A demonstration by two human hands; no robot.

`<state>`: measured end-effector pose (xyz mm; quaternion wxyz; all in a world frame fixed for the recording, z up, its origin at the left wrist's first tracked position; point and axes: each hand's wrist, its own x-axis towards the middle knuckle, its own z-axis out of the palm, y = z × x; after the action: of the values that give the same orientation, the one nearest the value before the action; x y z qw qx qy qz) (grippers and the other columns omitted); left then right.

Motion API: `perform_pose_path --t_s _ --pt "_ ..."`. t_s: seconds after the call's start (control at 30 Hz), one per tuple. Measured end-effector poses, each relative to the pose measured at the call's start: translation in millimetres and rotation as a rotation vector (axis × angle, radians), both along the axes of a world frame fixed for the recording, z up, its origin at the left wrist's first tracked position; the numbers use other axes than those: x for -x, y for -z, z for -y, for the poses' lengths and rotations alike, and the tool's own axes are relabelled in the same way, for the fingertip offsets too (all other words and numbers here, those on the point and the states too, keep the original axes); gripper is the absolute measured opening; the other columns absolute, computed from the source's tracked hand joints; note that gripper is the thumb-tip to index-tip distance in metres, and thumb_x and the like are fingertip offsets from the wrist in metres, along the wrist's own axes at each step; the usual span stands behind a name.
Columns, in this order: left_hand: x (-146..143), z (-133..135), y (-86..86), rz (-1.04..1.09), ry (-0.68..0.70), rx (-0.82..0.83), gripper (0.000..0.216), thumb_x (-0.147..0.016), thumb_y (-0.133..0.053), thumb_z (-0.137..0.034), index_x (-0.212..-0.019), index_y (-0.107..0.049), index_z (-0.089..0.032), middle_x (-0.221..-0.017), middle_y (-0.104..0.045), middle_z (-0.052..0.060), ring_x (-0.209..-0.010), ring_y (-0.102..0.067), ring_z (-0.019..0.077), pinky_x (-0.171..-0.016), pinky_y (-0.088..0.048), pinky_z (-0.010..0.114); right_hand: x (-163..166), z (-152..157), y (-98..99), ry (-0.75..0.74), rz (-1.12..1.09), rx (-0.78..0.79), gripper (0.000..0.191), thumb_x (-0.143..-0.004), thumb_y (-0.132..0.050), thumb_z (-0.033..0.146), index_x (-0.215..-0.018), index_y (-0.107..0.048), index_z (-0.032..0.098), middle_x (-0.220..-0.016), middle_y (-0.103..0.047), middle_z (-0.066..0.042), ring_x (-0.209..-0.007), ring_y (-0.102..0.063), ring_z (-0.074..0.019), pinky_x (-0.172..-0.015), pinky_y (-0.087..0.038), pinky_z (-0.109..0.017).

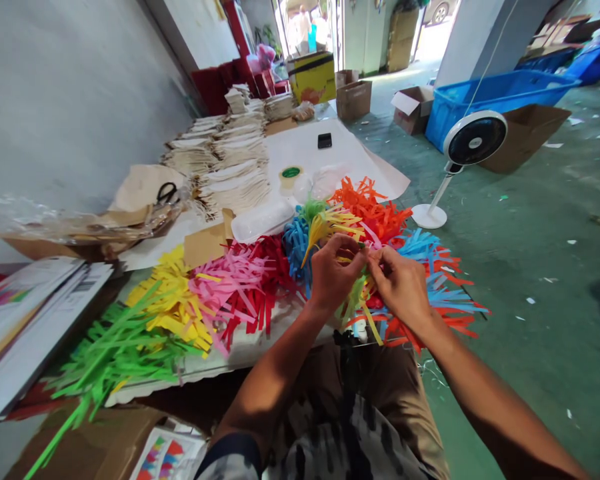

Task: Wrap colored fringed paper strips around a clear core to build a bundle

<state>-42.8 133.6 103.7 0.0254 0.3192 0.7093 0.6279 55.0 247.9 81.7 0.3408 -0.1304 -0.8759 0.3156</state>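
In the head view my left hand and my right hand meet over the near edge of the table, fingertips pinched almost together. Between them is part of a yellow-green paper tassel, whose strips hang below and fan out above the fingers. The exact spot gripped is small and partly hidden by my fingers. Around my hands lie a blue paper tassel, an orange-red one and light blue strips. Further left are dark red, pink, yellow and green paper tassels.
Beyond the tassels are a white plastic tray, a tape roll, a phone and stacked off-white bundles. Scissors lie at left. A white fan stands right, near a blue tub and cardboard boxes.
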Motion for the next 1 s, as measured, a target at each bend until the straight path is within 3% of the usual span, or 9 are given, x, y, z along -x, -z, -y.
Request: perform_pose_path --t_s 0.43,0.77,1.0 --pt "-5.1 -2.6 -0.5 -0.027 -0.069 -0.040 0.011 -0.087 -0.075 -0.026 -0.090 -0.065 -0.021 -0.082 -0.073 -0.002 -0.074 -0.073 0.0115 -0.072 -0.062 0.022 1.6 0.6 4.5 -0.023 -0.009 -0.101 0.020 -0.104 -0.053 0.031 -0.093 -0.066 0.021 -0.075 -0.070 -0.003 -0.065 -0.064 -0.0175 -0.063 -0.040 -0.029" --pt "-3.7 1.6 8.1 0.068 0.002 -0.111 0.014 -0.088 -0.080 -0.033 -0.093 -0.075 -0.020 -0.087 -0.080 0.002 -0.082 -0.079 0.0160 -0.082 -0.065 0.029 1.0 -1.7 4.8 0.002 -0.029 0.044 0.023 -0.102 -0.058 0.035 -0.083 -0.063 0.023 -0.065 -0.063 0.002 -0.054 -0.056 -0.0138 -0.058 -0.036 -0.028" --pt "-5.4 0.3 12.8 0.120 -0.035 -0.108 0.019 -0.085 -0.082 -0.037 -0.091 -0.075 -0.020 -0.085 -0.081 0.002 -0.078 -0.079 0.0171 -0.076 -0.063 0.028 3.2 -0.6 4.4 0.048 -0.025 0.071 0.028 -0.102 -0.058 0.040 -0.082 -0.064 0.023 -0.066 -0.065 0.001 -0.055 -0.057 -0.0150 -0.058 -0.037 -0.029"
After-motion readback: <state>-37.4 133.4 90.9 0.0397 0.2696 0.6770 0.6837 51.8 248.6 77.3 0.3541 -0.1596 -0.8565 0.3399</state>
